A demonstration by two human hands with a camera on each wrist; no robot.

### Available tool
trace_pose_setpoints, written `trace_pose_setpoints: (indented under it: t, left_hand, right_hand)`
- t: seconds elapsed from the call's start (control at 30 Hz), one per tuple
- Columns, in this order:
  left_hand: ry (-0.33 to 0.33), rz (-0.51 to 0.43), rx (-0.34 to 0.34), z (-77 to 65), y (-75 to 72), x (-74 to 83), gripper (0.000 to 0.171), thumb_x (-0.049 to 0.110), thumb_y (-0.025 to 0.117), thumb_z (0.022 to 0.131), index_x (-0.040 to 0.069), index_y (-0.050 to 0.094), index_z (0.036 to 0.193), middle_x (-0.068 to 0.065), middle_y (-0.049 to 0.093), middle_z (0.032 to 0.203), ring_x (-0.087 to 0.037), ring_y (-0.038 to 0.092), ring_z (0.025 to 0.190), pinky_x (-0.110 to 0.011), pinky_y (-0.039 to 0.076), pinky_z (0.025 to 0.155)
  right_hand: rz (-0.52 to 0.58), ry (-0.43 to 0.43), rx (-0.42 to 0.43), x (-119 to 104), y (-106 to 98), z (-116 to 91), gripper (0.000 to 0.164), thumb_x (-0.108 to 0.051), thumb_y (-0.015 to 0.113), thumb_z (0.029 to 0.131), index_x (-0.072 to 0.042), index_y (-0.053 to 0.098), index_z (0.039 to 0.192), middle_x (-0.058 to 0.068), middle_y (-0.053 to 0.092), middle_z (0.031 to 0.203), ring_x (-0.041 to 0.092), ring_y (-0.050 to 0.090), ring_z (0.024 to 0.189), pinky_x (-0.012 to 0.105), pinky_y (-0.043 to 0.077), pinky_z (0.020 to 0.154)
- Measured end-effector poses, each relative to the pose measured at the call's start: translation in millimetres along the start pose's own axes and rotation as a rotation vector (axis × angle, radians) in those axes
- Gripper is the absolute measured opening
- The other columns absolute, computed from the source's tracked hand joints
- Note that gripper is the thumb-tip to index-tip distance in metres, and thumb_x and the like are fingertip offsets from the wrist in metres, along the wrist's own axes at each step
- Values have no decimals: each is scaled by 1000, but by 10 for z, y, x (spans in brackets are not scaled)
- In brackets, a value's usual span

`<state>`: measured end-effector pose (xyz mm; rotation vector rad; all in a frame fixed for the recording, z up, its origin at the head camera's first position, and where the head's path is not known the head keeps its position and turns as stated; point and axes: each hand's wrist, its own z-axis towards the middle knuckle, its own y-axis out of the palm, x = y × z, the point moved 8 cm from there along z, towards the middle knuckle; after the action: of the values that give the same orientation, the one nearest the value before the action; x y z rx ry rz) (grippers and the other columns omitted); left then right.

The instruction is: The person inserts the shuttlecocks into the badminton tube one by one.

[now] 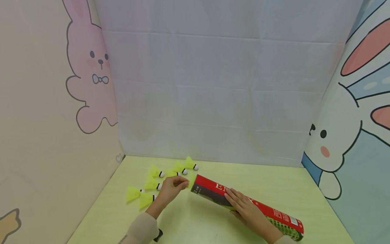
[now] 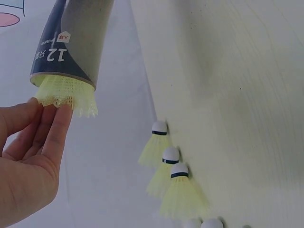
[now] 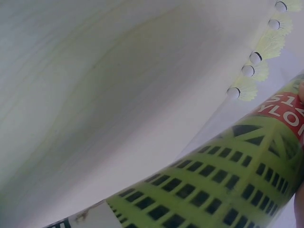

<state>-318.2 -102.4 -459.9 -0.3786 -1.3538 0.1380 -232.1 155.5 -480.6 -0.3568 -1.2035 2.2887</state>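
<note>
My right hand (image 1: 250,213) grips a long red, dark grey and green shuttlecock tube (image 1: 210,196) around its middle, fingers over the top. The tube slants, its mouth toward the left and its other end at the lower right. At that mouth my left hand (image 1: 171,190) pinches the skirt edge of a yellow shuttlecock (image 2: 84,99) between thumb and fingers. Most of its skirt and its cork are hidden inside the tube in the left wrist view. The right wrist view shows the tube's green netted side (image 3: 199,190) close up.
Several yellow shuttlecocks (image 1: 133,194) with white corks lie on the pale table (image 1: 195,227), left of and behind the left hand. A white cloth (image 1: 213,101) hangs along the back edge. Side walls (image 1: 45,152) with cartoon rabbits flank the table.
</note>
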Motion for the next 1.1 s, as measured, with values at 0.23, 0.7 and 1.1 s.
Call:
trace_pose_setpoints:
  t: [0.23,0.7,1.1]
  left_hand:
    - [2,-22,-3,9,24,17,12,9,67,91,0,70,97,-13,70,92,-26,68,85,-29,57,75]
    - [-2,-29,-53,14,119,-45,12,11,67,91,0,70,96,-11,71,94,-21,68,86,-31,57,75]
    - [13,-42,-73,29,154,-41,9,3,63,91,-2,69,96,-12,70,93,-19,67,84,-27,56,74]
  right_hand:
    - [-13,11,-4,-1,-2,-1,61,-44,30,103,-1,41,144,15,41,148,26,35,137,22,12,116]
    - [-23,14,8,-21,4,32,59,-43,28,104,-2,41,145,14,42,148,28,40,135,22,12,115]
    - [-41,-3,9,-32,4,70,59,-42,28,104,0,43,143,16,42,147,27,38,136,24,13,116]
